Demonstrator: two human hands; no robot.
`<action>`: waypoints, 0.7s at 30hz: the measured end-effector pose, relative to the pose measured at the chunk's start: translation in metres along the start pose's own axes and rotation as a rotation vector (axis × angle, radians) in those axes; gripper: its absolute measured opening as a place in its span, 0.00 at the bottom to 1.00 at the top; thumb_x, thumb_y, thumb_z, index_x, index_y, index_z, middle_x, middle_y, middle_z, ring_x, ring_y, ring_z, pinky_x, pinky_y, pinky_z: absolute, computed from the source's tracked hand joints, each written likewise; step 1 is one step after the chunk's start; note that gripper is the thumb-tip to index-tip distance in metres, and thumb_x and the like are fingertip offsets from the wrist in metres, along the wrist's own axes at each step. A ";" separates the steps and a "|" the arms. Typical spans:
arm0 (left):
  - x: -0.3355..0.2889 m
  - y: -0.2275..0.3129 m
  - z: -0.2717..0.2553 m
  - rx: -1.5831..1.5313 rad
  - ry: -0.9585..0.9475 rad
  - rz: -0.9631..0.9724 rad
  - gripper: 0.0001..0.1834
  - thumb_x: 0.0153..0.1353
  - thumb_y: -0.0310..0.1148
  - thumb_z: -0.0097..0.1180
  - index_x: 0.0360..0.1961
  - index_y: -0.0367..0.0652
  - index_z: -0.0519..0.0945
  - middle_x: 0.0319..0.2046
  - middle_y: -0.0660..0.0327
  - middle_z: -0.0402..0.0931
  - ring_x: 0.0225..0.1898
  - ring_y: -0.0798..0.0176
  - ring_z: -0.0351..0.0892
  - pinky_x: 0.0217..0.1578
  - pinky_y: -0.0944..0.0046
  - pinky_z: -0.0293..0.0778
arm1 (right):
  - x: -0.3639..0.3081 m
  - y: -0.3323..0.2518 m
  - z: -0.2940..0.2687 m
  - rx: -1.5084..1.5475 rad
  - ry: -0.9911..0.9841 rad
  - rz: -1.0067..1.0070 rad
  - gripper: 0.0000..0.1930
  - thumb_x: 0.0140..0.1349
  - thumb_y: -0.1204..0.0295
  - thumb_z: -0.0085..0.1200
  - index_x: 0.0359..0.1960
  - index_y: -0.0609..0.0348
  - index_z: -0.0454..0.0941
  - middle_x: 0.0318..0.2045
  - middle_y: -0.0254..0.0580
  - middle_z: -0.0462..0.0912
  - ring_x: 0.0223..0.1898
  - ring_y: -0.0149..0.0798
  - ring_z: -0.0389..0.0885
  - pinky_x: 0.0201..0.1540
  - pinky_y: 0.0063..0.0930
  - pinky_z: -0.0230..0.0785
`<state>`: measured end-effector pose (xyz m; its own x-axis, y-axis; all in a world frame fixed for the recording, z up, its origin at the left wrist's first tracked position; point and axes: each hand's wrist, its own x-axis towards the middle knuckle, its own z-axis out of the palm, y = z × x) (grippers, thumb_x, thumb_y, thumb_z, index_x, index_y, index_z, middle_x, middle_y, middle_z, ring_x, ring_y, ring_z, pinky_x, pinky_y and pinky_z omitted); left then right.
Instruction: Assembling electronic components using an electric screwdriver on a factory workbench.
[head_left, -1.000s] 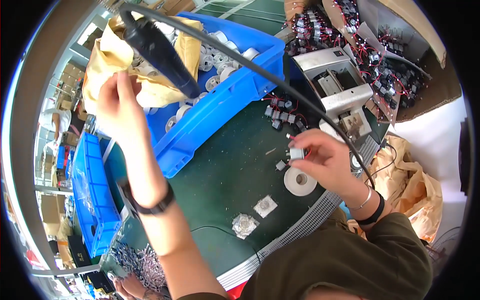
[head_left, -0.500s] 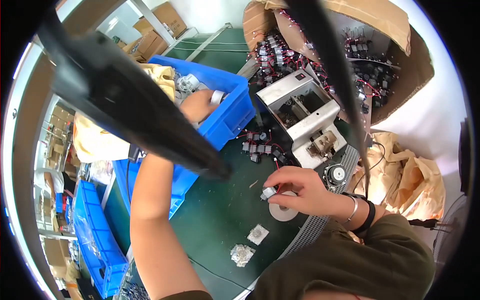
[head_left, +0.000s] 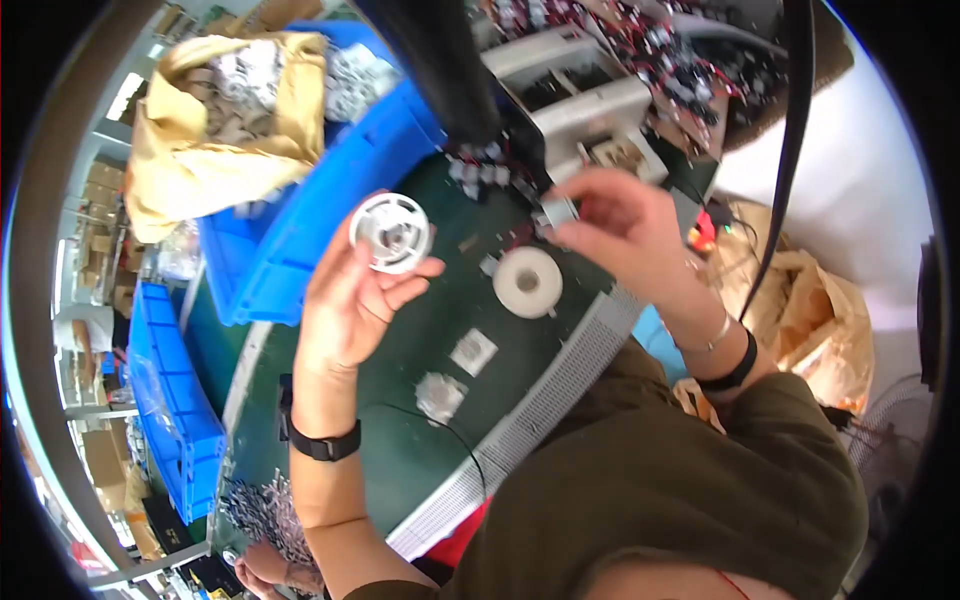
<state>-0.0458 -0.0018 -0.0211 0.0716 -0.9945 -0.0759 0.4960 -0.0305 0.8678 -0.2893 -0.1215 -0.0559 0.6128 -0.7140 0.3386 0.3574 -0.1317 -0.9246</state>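
Left hand (head_left: 350,300) grips a white slotted disc (head_left: 393,236); right hand (head_left: 625,225), at the disc's three o'clock, pinches a grey block (head_left: 559,210).

Disc (head_left: 394,236) left of block (head_left: 559,212), before bin (head_left: 300,232)

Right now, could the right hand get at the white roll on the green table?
Probably yes: the right hand is close to the white roll, with nothing visible blocking the way, though it already holds a small grey block.
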 end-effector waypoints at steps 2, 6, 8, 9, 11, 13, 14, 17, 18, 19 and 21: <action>-0.011 -0.031 0.021 0.159 0.026 -0.031 0.27 0.63 0.36 0.47 0.60 0.37 0.58 0.51 0.45 0.69 0.43 0.46 0.79 0.38 0.61 0.80 | 0.004 -0.008 0.001 0.017 -0.033 0.041 0.14 0.56 0.85 0.52 0.45 0.68 0.71 0.41 0.42 0.77 0.41 0.31 0.78 0.42 0.22 0.72; -0.011 -0.078 0.037 0.449 0.018 0.092 0.28 0.59 0.30 0.53 0.59 0.38 0.59 0.50 0.53 0.70 0.45 0.57 0.77 0.41 0.66 0.76 | 0.000 -0.002 0.003 -0.080 -0.141 0.032 0.14 0.55 0.83 0.54 0.45 0.67 0.73 0.39 0.36 0.77 0.37 0.26 0.76 0.41 0.20 0.72; 0.001 -0.104 0.028 0.633 0.072 0.193 0.27 0.53 0.27 0.57 0.56 0.38 0.66 0.52 0.54 0.68 0.49 0.61 0.73 0.48 0.65 0.70 | -0.003 0.005 0.001 -0.185 -0.152 0.066 0.14 0.55 0.82 0.56 0.44 0.64 0.75 0.37 0.35 0.77 0.36 0.25 0.75 0.40 0.19 0.72; 0.005 -0.110 0.022 0.629 0.069 0.189 0.27 0.53 0.27 0.57 0.56 0.38 0.66 0.52 0.54 0.68 0.49 0.61 0.73 0.48 0.65 0.70 | -0.005 0.008 0.000 -0.214 -0.161 0.076 0.14 0.54 0.82 0.56 0.44 0.63 0.75 0.37 0.35 0.77 0.36 0.25 0.75 0.40 0.19 0.72; 0.012 -0.116 0.017 1.279 0.137 0.579 0.23 0.50 0.27 0.60 0.49 0.39 0.72 0.53 0.54 0.68 0.50 0.58 0.72 0.49 0.62 0.68 | -0.008 0.014 -0.002 -0.247 -0.165 0.077 0.13 0.54 0.82 0.56 0.43 0.63 0.75 0.37 0.35 0.77 0.36 0.25 0.75 0.41 0.20 0.72; 0.008 -0.122 0.013 1.204 0.218 0.556 0.21 0.45 0.28 0.62 0.45 0.40 0.76 0.52 0.53 0.68 0.51 0.55 0.70 0.50 0.59 0.66 | -0.010 0.016 -0.003 -0.276 -0.175 0.078 0.13 0.54 0.81 0.56 0.43 0.63 0.75 0.37 0.35 0.77 0.36 0.25 0.76 0.41 0.20 0.72; 0.007 -0.126 0.004 1.078 0.256 0.450 0.23 0.44 0.29 0.63 0.45 0.40 0.75 0.52 0.53 0.67 0.53 0.54 0.68 0.51 0.59 0.65 | -0.010 0.015 -0.003 -0.264 -0.170 0.076 0.13 0.54 0.81 0.56 0.43 0.63 0.75 0.37 0.35 0.77 0.36 0.26 0.76 0.41 0.20 0.72; 0.004 -0.122 0.018 0.943 0.327 0.313 0.28 0.42 0.32 0.66 0.47 0.39 0.73 0.52 0.53 0.67 0.54 0.51 0.67 0.52 0.57 0.65 | -0.007 0.015 -0.005 -0.301 -0.190 0.076 0.13 0.54 0.81 0.57 0.42 0.63 0.75 0.37 0.35 0.76 0.36 0.27 0.76 0.42 0.21 0.72; 0.004 -0.119 0.029 1.030 0.320 0.454 0.30 0.41 0.32 0.67 0.48 0.39 0.72 0.52 0.52 0.67 0.53 0.51 0.68 0.51 0.57 0.66 | -0.005 0.014 -0.005 -0.348 -0.214 0.070 0.12 0.54 0.82 0.56 0.41 0.62 0.75 0.37 0.35 0.76 0.36 0.27 0.76 0.42 0.22 0.72; 0.004 -0.117 0.037 1.117 0.314 0.599 0.32 0.41 0.33 0.68 0.49 0.38 0.71 0.52 0.51 0.67 0.52 0.50 0.68 0.50 0.57 0.67 | -0.004 0.014 -0.004 -0.347 -0.219 0.075 0.12 0.54 0.82 0.56 0.41 0.62 0.75 0.37 0.35 0.76 0.36 0.27 0.76 0.42 0.22 0.72; 0.009 -0.116 0.041 1.237 0.288 0.615 0.36 0.38 0.34 0.70 0.51 0.38 0.69 0.49 0.50 0.69 0.50 0.48 0.70 0.50 0.57 0.67 | -0.001 0.012 0.000 -0.391 -0.250 0.080 0.12 0.53 0.82 0.57 0.41 0.63 0.75 0.37 0.35 0.76 0.37 0.29 0.76 0.42 0.22 0.73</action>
<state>-0.1381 -0.0116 -0.1023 0.2418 -0.8304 0.5019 -0.7372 0.1792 0.6515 -0.2858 -0.1224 -0.0673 0.7957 -0.5515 0.2506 0.0389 -0.3663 -0.9297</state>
